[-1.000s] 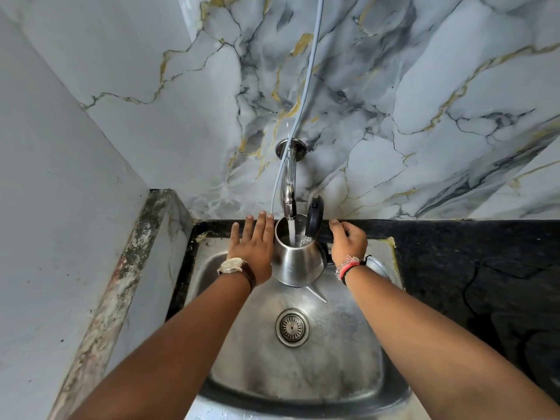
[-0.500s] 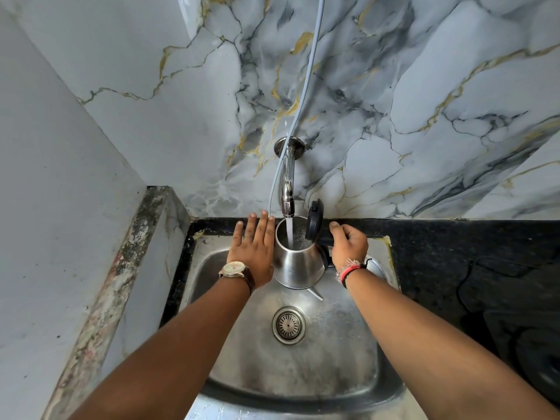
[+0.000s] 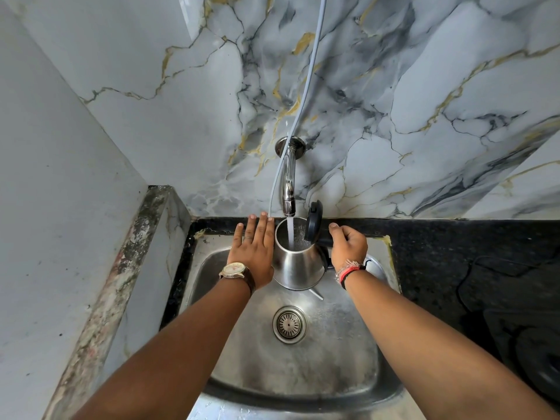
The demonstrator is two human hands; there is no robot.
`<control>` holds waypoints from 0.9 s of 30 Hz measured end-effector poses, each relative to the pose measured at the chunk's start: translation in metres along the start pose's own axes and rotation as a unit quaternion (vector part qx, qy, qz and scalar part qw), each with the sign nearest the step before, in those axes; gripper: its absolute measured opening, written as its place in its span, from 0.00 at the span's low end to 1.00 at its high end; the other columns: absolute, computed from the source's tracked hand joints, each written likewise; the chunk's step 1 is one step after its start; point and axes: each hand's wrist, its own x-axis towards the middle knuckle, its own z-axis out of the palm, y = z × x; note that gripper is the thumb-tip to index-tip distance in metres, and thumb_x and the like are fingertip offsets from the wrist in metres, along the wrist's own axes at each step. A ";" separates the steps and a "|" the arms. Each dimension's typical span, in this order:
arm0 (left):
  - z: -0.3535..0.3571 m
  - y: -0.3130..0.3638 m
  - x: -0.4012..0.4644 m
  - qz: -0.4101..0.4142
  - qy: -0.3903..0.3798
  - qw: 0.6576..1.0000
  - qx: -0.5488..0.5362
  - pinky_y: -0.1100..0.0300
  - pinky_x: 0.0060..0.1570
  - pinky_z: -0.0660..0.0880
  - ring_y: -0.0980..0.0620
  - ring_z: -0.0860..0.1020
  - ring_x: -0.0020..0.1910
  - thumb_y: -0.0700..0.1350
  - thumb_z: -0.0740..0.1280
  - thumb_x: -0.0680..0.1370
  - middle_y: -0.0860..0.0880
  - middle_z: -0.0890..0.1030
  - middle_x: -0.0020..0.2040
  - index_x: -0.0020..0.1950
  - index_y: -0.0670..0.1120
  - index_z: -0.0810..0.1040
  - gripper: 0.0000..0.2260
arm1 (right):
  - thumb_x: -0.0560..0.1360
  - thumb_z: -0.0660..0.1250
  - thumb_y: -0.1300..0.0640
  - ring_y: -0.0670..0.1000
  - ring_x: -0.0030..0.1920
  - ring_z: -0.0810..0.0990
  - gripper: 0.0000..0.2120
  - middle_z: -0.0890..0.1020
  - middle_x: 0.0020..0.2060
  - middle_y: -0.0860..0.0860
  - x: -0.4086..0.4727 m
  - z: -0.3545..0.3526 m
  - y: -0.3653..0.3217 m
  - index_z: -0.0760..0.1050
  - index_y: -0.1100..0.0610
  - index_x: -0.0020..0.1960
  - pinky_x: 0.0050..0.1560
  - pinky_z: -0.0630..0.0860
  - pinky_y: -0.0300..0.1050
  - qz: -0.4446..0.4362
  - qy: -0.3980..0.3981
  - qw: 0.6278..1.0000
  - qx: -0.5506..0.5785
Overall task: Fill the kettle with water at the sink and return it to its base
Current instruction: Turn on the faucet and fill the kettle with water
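Observation:
A steel kettle [image 3: 298, 263] is held over the sink [image 3: 348, 359] beneath the wall tap [image 3: 288, 183]. Its black lid [image 3: 314, 224] stands open and a stream of water runs from the tap into the mouth. My right hand [image 3: 348, 247] is closed around the black handle on the kettle's right side. My left hand [image 3: 253, 250] lies flat with fingers straight against the kettle's left wall, a watch on that wrist. The kettle's base is not in view.
A round drain [image 3: 289, 324] sits in the middle of the steel basin. A grey hose [image 3: 312, 71] hangs down the marble wall beside the tap. A black countertop [image 3: 469, 268] runs to the right. A white wall and stained ledge [image 3: 121, 283] close the left side.
The hands and kettle hold the same pose under the running water. The view has shifted slightly.

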 end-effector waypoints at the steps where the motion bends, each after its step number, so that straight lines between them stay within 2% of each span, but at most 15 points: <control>1: 0.000 0.000 0.000 0.000 0.000 1.000 -0.001 0.40 0.77 0.35 0.41 0.36 0.80 0.48 0.57 0.78 0.43 0.36 0.82 0.80 0.42 0.34 0.40 | 0.78 0.70 0.53 0.45 0.23 0.60 0.25 0.63 0.17 0.44 0.000 0.000 0.000 0.62 0.54 0.27 0.26 0.57 0.38 0.002 -0.001 1.000 -0.002; 6: 0.001 0.001 -0.002 0.001 -0.003 1.000 0.004 0.40 0.76 0.35 0.41 0.35 0.80 0.48 0.56 0.78 0.43 0.35 0.82 0.80 0.42 0.33 0.39 | 0.78 0.70 0.53 0.45 0.23 0.61 0.25 0.63 0.17 0.43 -0.003 -0.001 0.000 0.62 0.54 0.26 0.30 0.59 0.44 0.009 -0.002 1.000 -0.005; 27: -0.002 0.004 -0.004 0.012 -0.026 1.000 0.001 0.44 0.77 0.36 0.43 0.36 0.80 0.47 0.58 0.77 0.43 0.36 0.82 0.80 0.41 0.34 0.41 | 0.78 0.70 0.53 0.46 0.25 0.60 0.27 0.63 0.17 0.44 -0.006 -0.005 0.002 0.60 0.53 0.26 0.31 0.59 0.44 0.009 0.002 1.000 -0.001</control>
